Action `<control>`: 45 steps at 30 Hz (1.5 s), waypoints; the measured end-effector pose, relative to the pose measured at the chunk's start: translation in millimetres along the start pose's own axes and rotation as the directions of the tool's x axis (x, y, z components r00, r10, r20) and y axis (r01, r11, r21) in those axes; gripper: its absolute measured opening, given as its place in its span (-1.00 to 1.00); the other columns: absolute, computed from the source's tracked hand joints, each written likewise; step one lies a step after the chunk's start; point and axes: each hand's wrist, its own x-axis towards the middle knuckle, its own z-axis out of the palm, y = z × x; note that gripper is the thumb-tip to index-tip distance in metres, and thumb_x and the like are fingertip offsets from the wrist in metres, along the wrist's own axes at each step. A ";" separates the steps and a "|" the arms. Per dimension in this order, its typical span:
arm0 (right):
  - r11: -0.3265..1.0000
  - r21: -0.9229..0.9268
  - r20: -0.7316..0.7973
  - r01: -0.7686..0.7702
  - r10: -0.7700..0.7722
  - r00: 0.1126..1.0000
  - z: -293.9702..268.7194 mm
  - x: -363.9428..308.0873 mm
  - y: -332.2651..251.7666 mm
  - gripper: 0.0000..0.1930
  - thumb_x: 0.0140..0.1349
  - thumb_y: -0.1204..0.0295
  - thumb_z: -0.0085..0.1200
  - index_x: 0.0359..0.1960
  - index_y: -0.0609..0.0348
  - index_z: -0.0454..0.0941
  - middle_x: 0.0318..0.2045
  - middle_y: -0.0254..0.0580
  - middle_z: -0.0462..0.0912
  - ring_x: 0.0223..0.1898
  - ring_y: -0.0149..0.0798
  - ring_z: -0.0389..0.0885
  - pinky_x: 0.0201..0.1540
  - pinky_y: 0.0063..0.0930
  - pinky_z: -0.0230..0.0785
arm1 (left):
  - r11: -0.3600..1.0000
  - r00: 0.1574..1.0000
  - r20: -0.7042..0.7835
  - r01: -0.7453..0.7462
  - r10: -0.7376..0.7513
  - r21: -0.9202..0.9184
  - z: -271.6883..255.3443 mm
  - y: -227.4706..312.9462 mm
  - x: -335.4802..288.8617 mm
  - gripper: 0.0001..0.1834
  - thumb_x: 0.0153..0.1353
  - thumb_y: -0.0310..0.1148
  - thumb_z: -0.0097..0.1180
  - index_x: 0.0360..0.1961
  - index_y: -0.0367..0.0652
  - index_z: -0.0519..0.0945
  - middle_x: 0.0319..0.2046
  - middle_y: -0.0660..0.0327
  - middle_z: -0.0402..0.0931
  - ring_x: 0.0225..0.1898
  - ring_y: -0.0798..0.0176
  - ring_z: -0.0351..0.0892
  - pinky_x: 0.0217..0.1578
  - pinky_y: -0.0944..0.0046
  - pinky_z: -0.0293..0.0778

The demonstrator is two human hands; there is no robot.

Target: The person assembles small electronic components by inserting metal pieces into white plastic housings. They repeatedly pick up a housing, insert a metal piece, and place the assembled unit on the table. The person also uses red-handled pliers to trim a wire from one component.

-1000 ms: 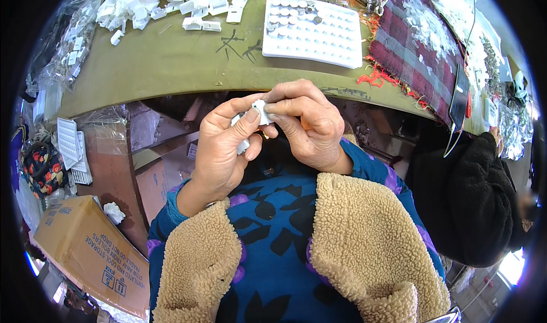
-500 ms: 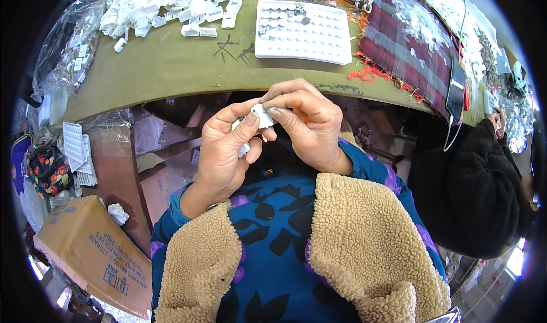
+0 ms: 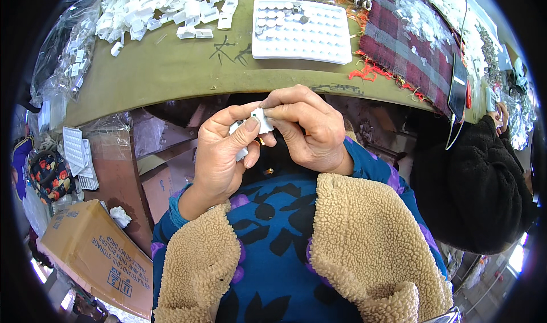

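Observation:
My left hand (image 3: pixel 223 152) pinches a small white plastic piece (image 3: pixel 261 119) between thumb and forefinger, just in front of the table's near edge. More white plastic shows lower in the same hand, under its curled fingers. From the other side my right hand (image 3: pixel 310 128) closes its thumb and fingertips on the upper corner of that piece. Whatever else the right fingertips hold is too small to make out. Beyond the hands, a white tray (image 3: pixel 336 45) with rows of round pockets lies on the table, and several silvery discs (image 3: pixel 271 23) sit at its left end.
A heap of white plastic pieces (image 3: pixel 148 7) covers the green table's (image 3: pixel 165 66) far left. At right are a plaid cloth (image 3: pixel 393 49) and a phone (image 3: pixel 457 89) with a cable. A cardboard box (image 3: pixel 99 254) stands at lower left. Another person's dark sleeve (image 3: pixel 473 175) is at right.
Both hands keep hold of the white plastic piece and have shifted only slightly. The whole view has moved a little.

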 end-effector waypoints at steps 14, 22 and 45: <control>0.899 0.327 -0.014 -0.292 0.313 0.950 13.6 -0.2 -4.7 -0.70 0.15 0.73 0.15 -0.06 0.34 0.52 -0.24 -0.04 0.62 -0.26 -0.24 0.66 -0.19 -0.46 0.54 | 0.995 1.000 0.003 -0.020 0.021 -0.095 -9.8 3.0 4.7 -0.70 0.36 -0.42 0.12 0.04 -0.38 0.56 -0.27 0.09 0.63 -0.35 0.37 0.64 -0.67 0.57 0.35; 0.947 0.157 0.102 -0.281 0.268 0.958 -2.1 0.3 -9.5 -0.94 0.18 0.74 0.04 -0.36 0.37 0.46 -0.19 -0.03 0.58 -0.26 -0.32 0.55 -0.16 -0.51 0.43 | 0.999 0.999 -0.025 0.036 -0.036 -0.029 -7.4 -2.6 -2.7 -0.72 0.33 -0.42 0.15 -0.01 -0.38 0.56 -0.30 0.09 0.64 -0.41 0.37 0.63 -0.67 0.57 0.34; 0.728 0.512 0.138 -0.456 0.454 0.880 -1.3 -6.6 -3.1 -0.82 0.41 0.53 -0.02 -0.11 0.37 0.59 -0.30 -0.20 0.65 -0.36 -0.47 0.57 -0.25 -0.63 0.46 | 0.641 0.870 0.456 0.242 0.189 -0.728 -32.0 61.8 -10.2 -0.80 0.31 -0.27 -0.03 -0.36 -0.19 0.39 -0.60 0.26 0.36 -0.76 0.50 0.20 -0.79 0.49 0.18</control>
